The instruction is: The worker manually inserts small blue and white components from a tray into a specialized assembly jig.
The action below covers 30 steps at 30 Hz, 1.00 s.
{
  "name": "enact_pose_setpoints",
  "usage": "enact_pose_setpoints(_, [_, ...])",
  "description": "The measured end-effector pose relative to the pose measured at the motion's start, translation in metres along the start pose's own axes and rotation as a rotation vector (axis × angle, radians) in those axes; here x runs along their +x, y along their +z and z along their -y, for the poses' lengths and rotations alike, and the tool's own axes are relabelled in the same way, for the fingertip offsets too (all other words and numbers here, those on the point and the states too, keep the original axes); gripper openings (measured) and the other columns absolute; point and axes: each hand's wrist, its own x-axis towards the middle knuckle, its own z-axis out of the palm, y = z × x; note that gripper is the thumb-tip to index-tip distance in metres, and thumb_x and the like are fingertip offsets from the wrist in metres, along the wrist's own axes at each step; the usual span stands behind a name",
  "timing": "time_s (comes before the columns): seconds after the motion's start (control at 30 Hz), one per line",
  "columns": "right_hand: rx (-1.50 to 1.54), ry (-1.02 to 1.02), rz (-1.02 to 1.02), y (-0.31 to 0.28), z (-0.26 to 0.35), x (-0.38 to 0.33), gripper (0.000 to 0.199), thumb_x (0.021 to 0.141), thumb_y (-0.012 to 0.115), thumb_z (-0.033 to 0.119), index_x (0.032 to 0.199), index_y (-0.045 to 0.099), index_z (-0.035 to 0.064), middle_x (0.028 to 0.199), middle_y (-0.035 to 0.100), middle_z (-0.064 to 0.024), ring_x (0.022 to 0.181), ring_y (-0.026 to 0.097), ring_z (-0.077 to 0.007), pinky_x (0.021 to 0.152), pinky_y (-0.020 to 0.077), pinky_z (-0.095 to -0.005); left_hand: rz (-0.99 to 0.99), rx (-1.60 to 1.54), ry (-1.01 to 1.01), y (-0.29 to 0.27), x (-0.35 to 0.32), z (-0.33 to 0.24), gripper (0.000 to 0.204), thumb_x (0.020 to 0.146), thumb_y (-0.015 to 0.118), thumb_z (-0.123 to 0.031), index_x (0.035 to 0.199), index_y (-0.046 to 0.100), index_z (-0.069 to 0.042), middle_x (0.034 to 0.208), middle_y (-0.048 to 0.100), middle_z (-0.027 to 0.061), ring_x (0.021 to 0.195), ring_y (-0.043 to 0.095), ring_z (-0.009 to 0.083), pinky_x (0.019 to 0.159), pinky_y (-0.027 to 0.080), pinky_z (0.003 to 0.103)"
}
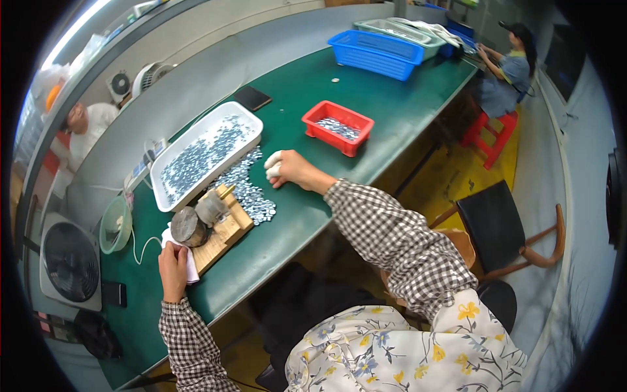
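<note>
My left hand (173, 269) has its fingers closed on a white cloth (191, 266), beside a wooden block (225, 236). On that block stand a dark metal cylinder (189, 227) and a greyish rounded piece (211, 208) with a brass-coloured rod. A heap of small shiny metal pieces (251, 199) spreads on the table behind and right of the block. Just right of the heap is my right hand (294, 170), with white coverings on some fingertips. Its fingers are curled together; anything between them is hidden.
A white tray (251, 138) full of similar pieces adjoins the heap. Beyond my right hand sits a red basket (349, 145) holding some more. Blue (375, 55) and pale green baskets stand farther along the green table (297, 85). A fan (70, 261) is at left; a co-worker (513, 68) sits far right.
</note>
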Motion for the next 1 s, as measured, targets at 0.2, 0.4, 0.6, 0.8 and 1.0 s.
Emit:
enact_pose_setpoints(0.2, [0.048, 0.044, 0.087, -0.005, 0.017, 0.02, 0.018, 0.082, 0.066, 0.003, 0.096, 0.063, -0.0074, 0.083, 0.064, -0.0117, 0.074, 0.064, -0.0172, 0.066, 0.0579, -0.03, 0.054, 0.075, 0.019, 0.003, 0.004, -0.018, 0.012, 0.084, 0.062, -0.007, 0.085, 0.052, 0.0, 0.079, 0.059, 0.0171, 0.073, 0.054, 0.0365, 0.065, 0.04, 0.046])
enact_pose_setpoints(0.4, [-0.027, 0.08, 0.169, 0.012, 0.023, 0.045, 0.015, 0.086, 0.066, 0.005, 0.098, 0.064, -0.0027, 0.085, 0.064, -0.008, 0.073, 0.064, -0.0139, 0.068, 0.0568, -0.0286, 0.115, 0.063, -0.061, -0.009, 0.006, -0.033, 0.013, 0.083, 0.064, -0.008, 0.084, 0.053, -0.002, 0.078, 0.06, 0.0153, 0.076, 0.055, 0.0344, 0.068, 0.041, 0.044])
enact_pose_setpoints(0.6, [-0.152, 0.106, 0.295, 0.013, 0.021, 0.037, 0.012, 0.086, 0.065, 0.004, 0.096, 0.064, -0.0024, 0.084, 0.065, -0.0073, 0.071, 0.064, -0.0138, 0.067, 0.0566, -0.0277, 0.172, 0.024, -0.085, -0.011, 0.008, -0.032, 0.012, 0.082, 0.064, -0.007, 0.084, 0.053, -0.002, 0.08, 0.059, 0.0151, 0.078, 0.055, 0.034, 0.071, 0.041, 0.042])
enact_pose_setpoints(0.8, [-0.117, 0.15, 0.366, 0.013, 0.021, 0.028, 0.008, 0.087, 0.064, 0.001, 0.093, 0.064, -0.0027, 0.084, 0.065, -0.0074, 0.071, 0.065, -0.0137, 0.067, 0.0568, -0.0271, 0.161, 0.003, -0.044, -0.008, 0.01, -0.027, 0.013, 0.082, 0.065, -0.006, 0.083, 0.052, -0.002, 0.078, 0.059, 0.013, 0.076, 0.055, 0.0323, 0.071, 0.041, 0.041])
enact_pose_setpoints(1.0, [-0.115, 0.163, 0.363, 0.012, 0.022, 0.026, 0.006, 0.087, 0.064, 0.001, 0.092, 0.064, -0.0026, 0.085, 0.065, -0.0078, 0.072, 0.066, -0.0143, 0.067, 0.0567, -0.0271, 0.097, -0.028, 0.027, -0.007, 0.008, -0.025, 0.017, 0.08, 0.067, -0.005, 0.08, 0.051, -0.003, 0.074, 0.057, 0.0102, 0.072, 0.054, 0.0292, 0.069, 0.04, 0.039])
